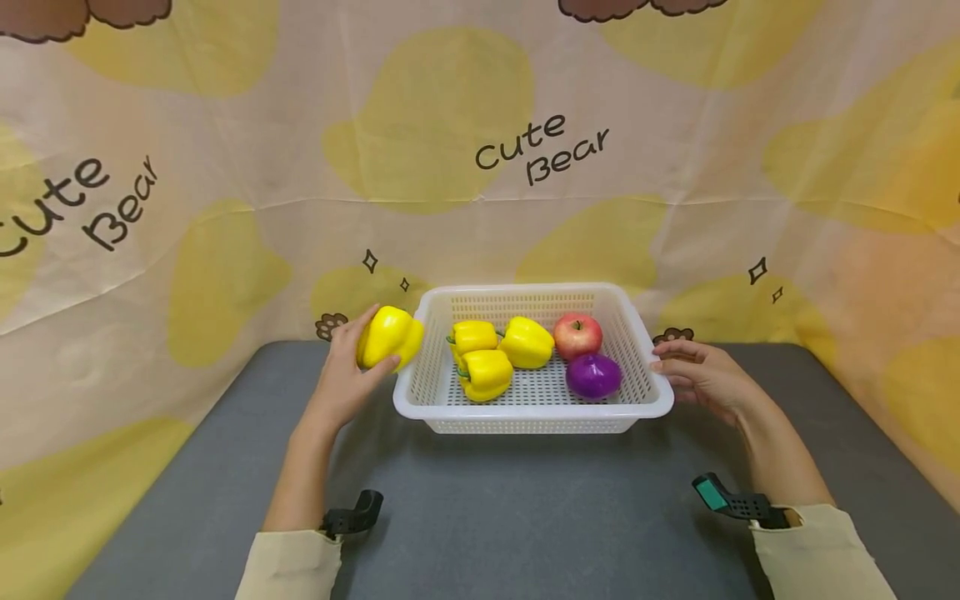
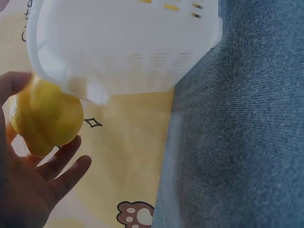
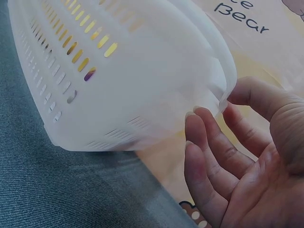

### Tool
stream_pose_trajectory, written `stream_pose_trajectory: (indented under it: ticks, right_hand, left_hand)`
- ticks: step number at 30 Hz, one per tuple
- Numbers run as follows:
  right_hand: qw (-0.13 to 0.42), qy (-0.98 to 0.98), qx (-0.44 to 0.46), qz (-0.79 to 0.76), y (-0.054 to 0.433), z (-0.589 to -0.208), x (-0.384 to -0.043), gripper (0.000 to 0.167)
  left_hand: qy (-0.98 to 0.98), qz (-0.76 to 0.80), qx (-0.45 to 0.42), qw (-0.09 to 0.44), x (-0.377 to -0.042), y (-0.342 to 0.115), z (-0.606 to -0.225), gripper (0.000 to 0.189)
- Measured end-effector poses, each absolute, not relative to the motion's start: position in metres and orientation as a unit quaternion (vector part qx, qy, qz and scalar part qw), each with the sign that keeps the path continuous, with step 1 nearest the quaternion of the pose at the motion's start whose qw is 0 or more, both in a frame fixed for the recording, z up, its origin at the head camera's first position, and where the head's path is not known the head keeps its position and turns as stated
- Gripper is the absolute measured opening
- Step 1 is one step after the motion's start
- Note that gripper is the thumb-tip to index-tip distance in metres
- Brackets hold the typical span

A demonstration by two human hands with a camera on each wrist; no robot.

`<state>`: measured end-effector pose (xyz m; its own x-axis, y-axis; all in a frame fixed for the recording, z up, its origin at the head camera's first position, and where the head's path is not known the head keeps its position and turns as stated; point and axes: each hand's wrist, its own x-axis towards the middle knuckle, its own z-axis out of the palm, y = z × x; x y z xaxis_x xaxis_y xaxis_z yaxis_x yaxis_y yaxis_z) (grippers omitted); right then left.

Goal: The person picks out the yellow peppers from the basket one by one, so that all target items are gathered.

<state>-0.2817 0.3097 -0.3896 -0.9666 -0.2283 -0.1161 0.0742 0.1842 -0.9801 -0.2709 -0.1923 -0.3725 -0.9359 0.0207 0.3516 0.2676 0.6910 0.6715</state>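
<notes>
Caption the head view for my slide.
Left hand holds a yellow bell pepper beside the white basket; right hand holds its rim.

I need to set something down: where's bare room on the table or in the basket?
Widest is the grey table in front of the white basket, between the left forearm and right forearm. Inside, a front gap lies between the nearest yellow pepper and purple onion. Crowded: three yellow peppers bunched left of the red apple.

- Pepper (image 1: pixel 392 336) in the left hand (image 1: pixel 347 367): yellow.
- Basket (image 1: pixel 532 412) at the right hand (image 1: pixel 708 379): white, slotted pattern.
- Apple (image 1: pixel 577 336): red; onion (image 1: pixel 593 377): purple.
- Counter (image 1: pixel 540 500) below: grey.
- Cloth (image 1: pixel 450 233) behind: cream with yellow patches.
</notes>
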Motion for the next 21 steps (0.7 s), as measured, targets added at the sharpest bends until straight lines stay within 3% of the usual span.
stream_pose_trajectory:
  ticks: [11, 21]
  right_hand:
    - [0.12, 0.756, -0.048, -0.641, 0.311, -0.391, -0.282, 0.012]
    - [0.114, 0.762, -0.039, -0.636, 0.308, -0.389, -0.28, 0.014]
  left_hand:
    - [-0.864, -0.482, -0.063, 0.127, -0.274, -0.203, -0.378, 0.073]
    - [-0.859, -0.48, -0.032, 0.174, -0.276, -0.213, -0.389, 0.069]
